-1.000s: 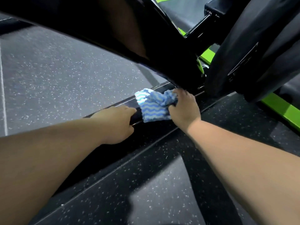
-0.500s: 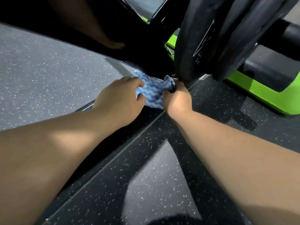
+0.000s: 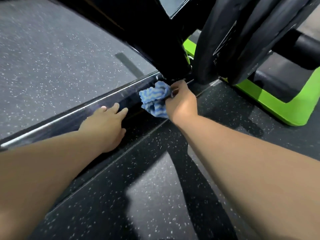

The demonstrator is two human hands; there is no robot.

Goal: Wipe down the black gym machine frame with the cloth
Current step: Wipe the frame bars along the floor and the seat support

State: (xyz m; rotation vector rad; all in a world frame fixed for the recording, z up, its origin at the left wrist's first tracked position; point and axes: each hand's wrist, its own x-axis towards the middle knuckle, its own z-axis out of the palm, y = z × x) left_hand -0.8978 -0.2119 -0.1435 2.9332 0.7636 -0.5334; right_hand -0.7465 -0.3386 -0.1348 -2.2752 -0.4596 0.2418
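Black gym machine frame [image 3: 57, 126] lies low along the speckled rubber floor [image 3: 43, 66], its glossy rail running from the near left up to the far centre, where it meets a thick black upright [image 3: 152, 40]. A bright strip of light glints along the rail's upper edge, and the surface looks smooth and shiny. Your left hand [image 3: 103, 123] rests on the rail with fingers spread flat and loose, holding nothing. Just to its right, the cloth [image 3: 154, 99], blue with pale wavy stripes, is bunched against the frame close to the joint. Your right hand [image 3: 181, 103] grips the crumpled cloth, fingers closed around it. Farther right, black weight plates [image 3: 242, 40] stand beside a lime-green base [image 3: 285, 108].
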